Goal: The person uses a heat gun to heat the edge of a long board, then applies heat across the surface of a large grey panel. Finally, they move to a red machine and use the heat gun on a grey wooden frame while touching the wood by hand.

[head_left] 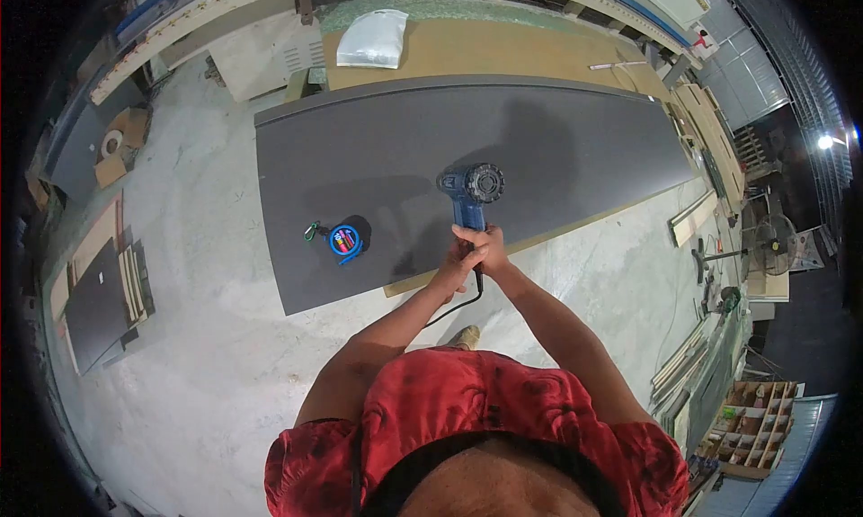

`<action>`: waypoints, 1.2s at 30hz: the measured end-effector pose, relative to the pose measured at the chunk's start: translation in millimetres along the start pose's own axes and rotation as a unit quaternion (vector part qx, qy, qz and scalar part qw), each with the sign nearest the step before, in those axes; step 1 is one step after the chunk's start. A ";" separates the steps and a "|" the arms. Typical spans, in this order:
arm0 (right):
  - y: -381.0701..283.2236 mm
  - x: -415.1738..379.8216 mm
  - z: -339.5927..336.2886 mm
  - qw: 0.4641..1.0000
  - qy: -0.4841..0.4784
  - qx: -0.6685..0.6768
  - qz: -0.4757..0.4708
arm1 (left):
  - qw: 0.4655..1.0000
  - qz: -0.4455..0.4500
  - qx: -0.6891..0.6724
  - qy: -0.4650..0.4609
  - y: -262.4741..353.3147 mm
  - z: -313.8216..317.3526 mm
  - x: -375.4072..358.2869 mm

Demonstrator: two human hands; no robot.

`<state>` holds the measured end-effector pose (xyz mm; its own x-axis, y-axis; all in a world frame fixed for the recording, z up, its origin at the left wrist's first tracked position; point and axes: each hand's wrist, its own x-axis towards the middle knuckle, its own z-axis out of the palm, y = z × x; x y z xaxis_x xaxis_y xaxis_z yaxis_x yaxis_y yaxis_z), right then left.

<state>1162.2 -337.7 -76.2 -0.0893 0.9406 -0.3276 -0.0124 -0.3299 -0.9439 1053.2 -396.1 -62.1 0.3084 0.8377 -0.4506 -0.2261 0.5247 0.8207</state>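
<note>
A blue heat gun (469, 207) with a black round vented end is held upright over a dark grey panel (360, 184). My right hand (491, 249) is closed around the lower handle. Pressed against it at the handle's base is my left hand (456, 267), its fingers curled and partly hidden. A black power cord (467, 302) hangs from below the hands. On the panel to the left lies a round blue tape measure (344, 240), with a green carabiner (311, 231) beside it.
Behind the panel, a silvery-white packet (371, 40) rests on a tan board (485, 49). Stacked panels (99, 301) lie on the floor at left. A standing fan (769, 245) and long offcuts (692, 218) are at right, with a compartmented shelf (751, 423) lower right.
</note>
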 end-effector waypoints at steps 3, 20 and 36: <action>-8.5 -4.3 12.5 0.998 0.005 -0.051 0.043 | 0.998 -0.054 -0.012 0.025 -3.0 -3.7 0.6; 4.8 -6.3 46.7 0.999 -0.027 0.021 0.039 | 0.984 0.088 -0.145 0.055 9.9 -32.7 -28.7; 0.3 -59.4 8.9 0.990 -0.022 -0.030 0.134 | 0.995 -0.031 -0.033 -0.085 -53.6 -46.2 -42.9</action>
<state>1158.6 -394.4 -56.7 -0.1252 0.8151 -0.5657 0.0777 -0.5603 -0.8246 1009.4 -453.2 -103.0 0.4749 0.7681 -0.4296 -0.2603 0.5889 0.7651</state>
